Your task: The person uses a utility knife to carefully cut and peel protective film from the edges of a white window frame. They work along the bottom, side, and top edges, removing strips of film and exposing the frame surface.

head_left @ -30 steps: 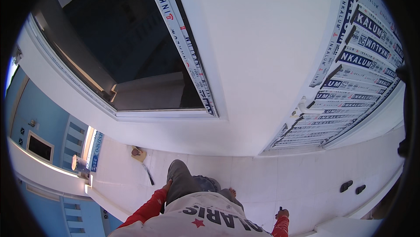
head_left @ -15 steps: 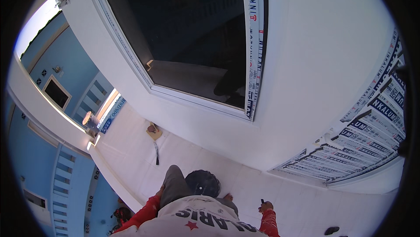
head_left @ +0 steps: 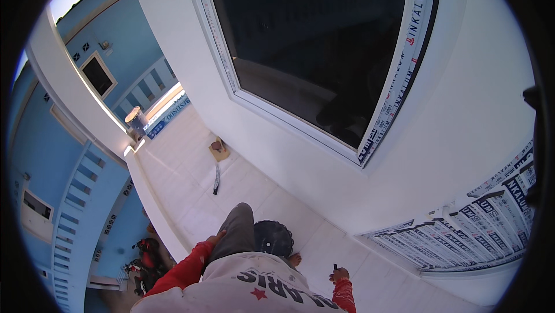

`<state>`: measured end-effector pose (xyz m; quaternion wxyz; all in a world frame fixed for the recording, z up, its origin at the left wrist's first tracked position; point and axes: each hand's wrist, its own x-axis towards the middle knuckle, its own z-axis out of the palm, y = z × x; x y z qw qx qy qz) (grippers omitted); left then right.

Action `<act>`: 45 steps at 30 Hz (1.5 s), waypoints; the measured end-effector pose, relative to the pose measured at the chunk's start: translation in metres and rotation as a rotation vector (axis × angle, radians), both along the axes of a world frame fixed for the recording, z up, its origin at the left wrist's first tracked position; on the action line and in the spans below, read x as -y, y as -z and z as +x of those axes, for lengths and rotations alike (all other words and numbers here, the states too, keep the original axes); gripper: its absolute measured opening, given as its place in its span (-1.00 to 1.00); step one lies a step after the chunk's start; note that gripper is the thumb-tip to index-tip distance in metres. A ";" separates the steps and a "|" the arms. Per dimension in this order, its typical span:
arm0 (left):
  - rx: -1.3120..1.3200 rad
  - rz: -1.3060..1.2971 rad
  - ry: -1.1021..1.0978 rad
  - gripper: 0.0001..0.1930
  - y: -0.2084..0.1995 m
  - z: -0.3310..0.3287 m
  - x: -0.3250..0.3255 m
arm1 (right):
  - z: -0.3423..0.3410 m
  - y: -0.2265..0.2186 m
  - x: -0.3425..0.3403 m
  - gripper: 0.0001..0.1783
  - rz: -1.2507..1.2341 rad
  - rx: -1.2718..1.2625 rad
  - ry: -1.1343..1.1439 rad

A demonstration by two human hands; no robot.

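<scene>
1. swung leftward since half a second ago, the worker's view now sets the dark window (head_left: 312, 41) farther right, and the slippers once below the right hand (head_left: 340, 275) are out of sight.

2. closed around a small dark object (head_left: 335, 267), the right hand hangs above the pale floor (head_left: 312, 226), the object's tip poking up past the fingers; i cannot tell its kind.

3. by its look, the object should prove light and stiff, easily managed one-handed; the lower end, where the fingers already grip, seems the place to hold it. slipperiness and fragility cannot be judged from here.

4. laid on the grey trouser leg (head_left: 240, 229), the left hand (head_left: 217, 238) rests near the knee; whether its fingers are spread or together, i cannot tell.

5. between the hands sits a dark round thing (head_left: 274, 238), with a bare foot (head_left: 295, 259) beside it. well ahead of the left hand lie a thin strip (head_left: 217, 179) and a tan sheet (head_left: 219, 153).
</scene>
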<state>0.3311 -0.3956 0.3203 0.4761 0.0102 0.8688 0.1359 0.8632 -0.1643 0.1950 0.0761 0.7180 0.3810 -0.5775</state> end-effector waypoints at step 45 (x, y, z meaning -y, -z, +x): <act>-0.296 0.433 1.195 -0.01 -0.401 -0.184 -0.233 | -0.165 -0.372 -0.106 -0.11 0.485 -0.021 -0.578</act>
